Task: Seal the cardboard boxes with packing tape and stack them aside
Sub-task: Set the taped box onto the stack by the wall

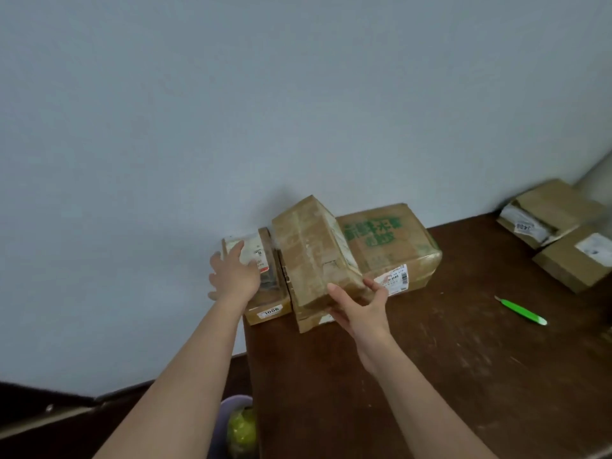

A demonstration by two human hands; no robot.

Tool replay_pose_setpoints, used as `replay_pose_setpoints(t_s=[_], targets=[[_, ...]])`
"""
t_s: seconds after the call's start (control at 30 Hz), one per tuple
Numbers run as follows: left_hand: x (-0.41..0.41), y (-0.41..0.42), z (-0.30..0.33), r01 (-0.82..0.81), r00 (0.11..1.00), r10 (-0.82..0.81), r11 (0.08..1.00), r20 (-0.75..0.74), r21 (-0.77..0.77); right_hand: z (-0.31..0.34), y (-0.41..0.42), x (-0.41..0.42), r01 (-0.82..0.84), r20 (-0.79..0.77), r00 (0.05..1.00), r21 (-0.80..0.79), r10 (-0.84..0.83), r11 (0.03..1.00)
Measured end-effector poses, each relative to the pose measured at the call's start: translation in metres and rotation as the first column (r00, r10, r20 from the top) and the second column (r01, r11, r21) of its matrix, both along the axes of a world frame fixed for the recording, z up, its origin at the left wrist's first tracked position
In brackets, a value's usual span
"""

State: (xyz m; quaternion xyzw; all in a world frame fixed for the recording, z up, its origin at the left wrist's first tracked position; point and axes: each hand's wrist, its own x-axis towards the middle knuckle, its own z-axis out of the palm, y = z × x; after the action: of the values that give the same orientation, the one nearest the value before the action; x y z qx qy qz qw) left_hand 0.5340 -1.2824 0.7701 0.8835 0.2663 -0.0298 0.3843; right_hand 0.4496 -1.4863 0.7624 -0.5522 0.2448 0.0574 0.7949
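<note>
Taped cardboard box [314, 253] — table's far left corner, tilted atop others. Right hand [359, 308] grips its near end; left hand [236, 276] flat-fingered on small box [261, 276]. Likely light, stiff — tape slick; hold by corners.

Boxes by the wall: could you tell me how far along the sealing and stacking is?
Done: three boxes sit by the wall, including the green-printed box. In hand: the right hand sets a taped box on them; the left hand steadies the 1006 box. Left: two boxes far right.

We look down from head height, close over the dark wooden table [430, 376] toward the pale wall [231, 111].
</note>
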Motion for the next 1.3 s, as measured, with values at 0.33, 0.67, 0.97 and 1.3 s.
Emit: replay_pose_setpoints(t_s=[0.33,0.67,0.97,1.3], targets=[[0.005,0.021,-0.043,0.045,0.999,-0.042,0.963,0.019,-0.265,-0.010,0.048,0.007,0.016,-0.010,0.999,-0.662,-0.031,0.749],[0.001,0.020,-0.047,0.159,0.987,-0.158,0.970,0.024,-0.182,-0.035,0.075,0.018,-0.043,-0.056,0.998,-0.701,0.005,0.712],[-0.004,0.001,-0.021,0.176,0.981,-0.166,0.980,-0.100,0.098,-0.015,0.037,0.012,-0.180,-0.086,0.982,-0.684,0.166,0.707],[-0.015,-0.090,0.026,0.259,0.955,-0.286,0.935,0.082,0.244,0.029,-0.050,0.012,-0.182,-0.024,0.972,-0.701,0.232,0.689]])
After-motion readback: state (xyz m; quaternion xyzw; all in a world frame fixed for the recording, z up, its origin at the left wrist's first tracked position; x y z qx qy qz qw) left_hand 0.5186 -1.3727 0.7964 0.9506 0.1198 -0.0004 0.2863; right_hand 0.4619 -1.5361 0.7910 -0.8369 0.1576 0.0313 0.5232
